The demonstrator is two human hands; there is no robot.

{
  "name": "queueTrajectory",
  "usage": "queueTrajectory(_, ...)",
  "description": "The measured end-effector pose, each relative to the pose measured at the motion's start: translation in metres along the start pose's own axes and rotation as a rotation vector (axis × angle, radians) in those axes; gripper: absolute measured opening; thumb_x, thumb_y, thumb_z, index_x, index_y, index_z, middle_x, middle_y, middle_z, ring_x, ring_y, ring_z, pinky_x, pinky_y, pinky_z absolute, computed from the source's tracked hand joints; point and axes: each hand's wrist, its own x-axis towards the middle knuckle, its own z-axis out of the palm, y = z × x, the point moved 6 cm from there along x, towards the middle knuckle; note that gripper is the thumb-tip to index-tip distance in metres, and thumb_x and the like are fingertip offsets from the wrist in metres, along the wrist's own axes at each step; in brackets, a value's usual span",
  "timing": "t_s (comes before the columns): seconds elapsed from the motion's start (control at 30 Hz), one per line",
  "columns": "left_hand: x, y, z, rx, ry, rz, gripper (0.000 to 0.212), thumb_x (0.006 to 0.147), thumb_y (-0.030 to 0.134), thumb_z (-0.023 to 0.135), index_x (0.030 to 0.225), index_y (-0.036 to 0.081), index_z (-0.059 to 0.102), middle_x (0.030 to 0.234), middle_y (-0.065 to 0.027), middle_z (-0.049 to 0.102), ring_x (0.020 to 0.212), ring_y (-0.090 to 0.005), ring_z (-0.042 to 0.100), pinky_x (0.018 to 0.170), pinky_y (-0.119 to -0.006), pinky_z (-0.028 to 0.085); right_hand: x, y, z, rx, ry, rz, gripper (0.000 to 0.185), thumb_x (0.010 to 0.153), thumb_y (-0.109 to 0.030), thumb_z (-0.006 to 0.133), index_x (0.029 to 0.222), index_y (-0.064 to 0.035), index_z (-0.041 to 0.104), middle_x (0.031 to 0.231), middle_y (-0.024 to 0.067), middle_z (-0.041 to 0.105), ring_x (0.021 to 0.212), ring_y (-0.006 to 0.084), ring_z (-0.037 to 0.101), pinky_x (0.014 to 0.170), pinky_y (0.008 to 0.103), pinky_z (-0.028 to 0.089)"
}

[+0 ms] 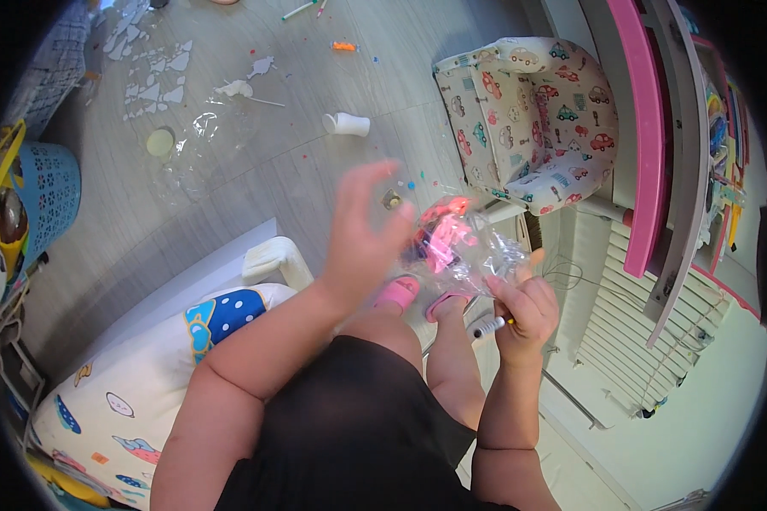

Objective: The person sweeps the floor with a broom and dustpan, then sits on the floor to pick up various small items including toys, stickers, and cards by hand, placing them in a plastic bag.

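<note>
My right hand (527, 306) grips the gathered edge of a clear plastic bag (492, 255) and also holds a white pen-like item (489, 327) with a dark end. Pink, orange-red and dark pieces (447, 239) lie inside the bag, too crumpled to name. My left hand (371, 223), blurred, is raised left of the bag with its fingers apart and nothing held. Below the hands are my feet in pink slippers (399, 292).
A child's armchair with car print (518, 121) stands beyond the bag. On the floor lie a white bottle (351, 124), an orange packet (344, 46), white broken pieces (156, 80) and clear wrapping (211, 134). A blue basket (51, 191) stands left; a pink-edged shelf (645, 140) is at right.
</note>
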Motion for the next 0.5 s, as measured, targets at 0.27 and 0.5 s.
queueTrajectory(0.27, -0.036, -0.016, 0.057, -1.127, -0.723, -1.110, 0.055, 0.087, 0.042, 0.044, 0.129, 0.008, 0.034, 0.121, -0.0059, 0.045, 0.109, -0.0187, 0.044, 0.092, -0.038, 0.036, 0.008, -0.018, -0.033, 0.095, 0.121, -0.076, 0.021, 0.060, -0.003, 0.071, 0.079, -0.0089, 0.064, 0.052, 0.0014, 0.035, 0.047, 0.0159, 0.039, 0.045, 0.0260, 0.032)
queueTrajectory(0.5, -0.006, -0.007, 0.036, -1.055, -0.549, -0.615, 0.057, 0.078, 0.023, 0.062, 0.125, 0.004, 0.035, 0.112, -0.0064, 0.050, 0.107, -0.0161, 0.047, 0.091, -0.033, 0.038, 0.011, -0.006, -0.034, 0.338, -0.482, 0.689, 0.030, 0.070, -0.005, 0.067, 0.099, -0.0052, 0.060, 0.056, -0.0017, 0.037, 0.053, 0.0063, 0.034, 0.046, 0.0216, 0.027)
